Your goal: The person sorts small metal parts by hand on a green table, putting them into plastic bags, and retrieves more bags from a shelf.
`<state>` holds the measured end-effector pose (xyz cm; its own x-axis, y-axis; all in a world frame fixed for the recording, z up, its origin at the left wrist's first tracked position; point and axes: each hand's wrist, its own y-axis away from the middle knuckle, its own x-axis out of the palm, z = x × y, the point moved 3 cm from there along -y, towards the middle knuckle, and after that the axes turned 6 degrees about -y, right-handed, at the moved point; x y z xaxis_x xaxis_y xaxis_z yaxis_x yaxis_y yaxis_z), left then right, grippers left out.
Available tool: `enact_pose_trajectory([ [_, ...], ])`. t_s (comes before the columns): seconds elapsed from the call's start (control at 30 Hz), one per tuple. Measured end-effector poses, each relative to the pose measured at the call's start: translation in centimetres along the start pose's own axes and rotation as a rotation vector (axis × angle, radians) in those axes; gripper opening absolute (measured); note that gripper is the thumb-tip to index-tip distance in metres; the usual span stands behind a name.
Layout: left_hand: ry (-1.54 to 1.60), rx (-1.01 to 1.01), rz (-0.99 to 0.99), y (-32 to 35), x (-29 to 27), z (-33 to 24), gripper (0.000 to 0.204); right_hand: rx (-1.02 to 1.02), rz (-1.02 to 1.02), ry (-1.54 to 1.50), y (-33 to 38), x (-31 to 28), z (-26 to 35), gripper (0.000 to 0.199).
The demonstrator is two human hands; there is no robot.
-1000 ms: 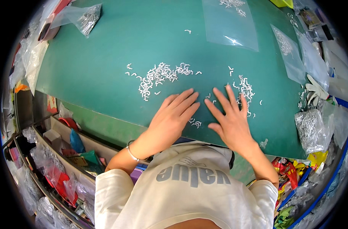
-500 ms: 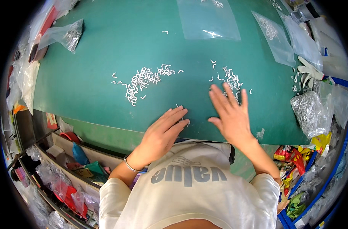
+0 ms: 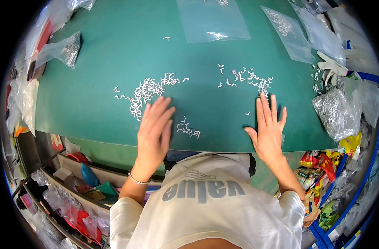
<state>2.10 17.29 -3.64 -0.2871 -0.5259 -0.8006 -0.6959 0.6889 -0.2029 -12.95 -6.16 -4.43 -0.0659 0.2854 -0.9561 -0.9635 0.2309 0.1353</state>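
Note:
My left hand (image 3: 153,128) lies low over the green tabletop (image 3: 206,87), fingers stretched out. Its fingertips are close to the near side of a heap of small, bent silvery metal pieces (image 3: 148,89). To the right of this hand is a little cluster of the same pieces (image 3: 188,130). My right hand (image 3: 269,133) is spread with the palm down, its fingertips at the lower end of a looser scatter of pieces (image 3: 263,85). Neither hand visibly grips anything; what may be under the right fingertips is hidden.
Flat clear plastic bags (image 3: 214,23) lie at the far side. A bag of metal pieces (image 3: 71,50) is at far left. On the right are a white glove (image 3: 332,67) and a fuller bag of pieces (image 3: 332,114). Cluttered shelves (image 3: 69,178) flank the table's near edge.
My left hand has moved left and forward from the near edge, revealing the little cluster. My right hand has shifted right, and the right-hand pieces are now more spread out. The view has shifted slightly.

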Motion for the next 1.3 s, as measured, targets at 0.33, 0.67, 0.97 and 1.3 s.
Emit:
enact_pose_trajectory([
  [0.33,-0.441,-0.161,0.137,-2.0,1.6,1.5,0.051,0.008,0.071,0.002,0.4,-0.4,-0.8,0.084],
  [0.67,-0.181,-0.061,0.169,-2.3,1.4,0.0,0.046,-0.021,-0.074,-0.154,-0.4,-1.2,-1.2,0.067],
  [0.97,-0.101,-0.013,0.23,-3.1,1.8,-1.3,0.046,0.064,-0.113,-0.118,-0.6,-1.6,-2.8,0.06],
  [1.3,-0.054,-0.027,0.145,-3.0,1.7,-1.1,0.04,0.143,-0.26,-0.148,-0.1,-1.5,-3.4,0.051],
])
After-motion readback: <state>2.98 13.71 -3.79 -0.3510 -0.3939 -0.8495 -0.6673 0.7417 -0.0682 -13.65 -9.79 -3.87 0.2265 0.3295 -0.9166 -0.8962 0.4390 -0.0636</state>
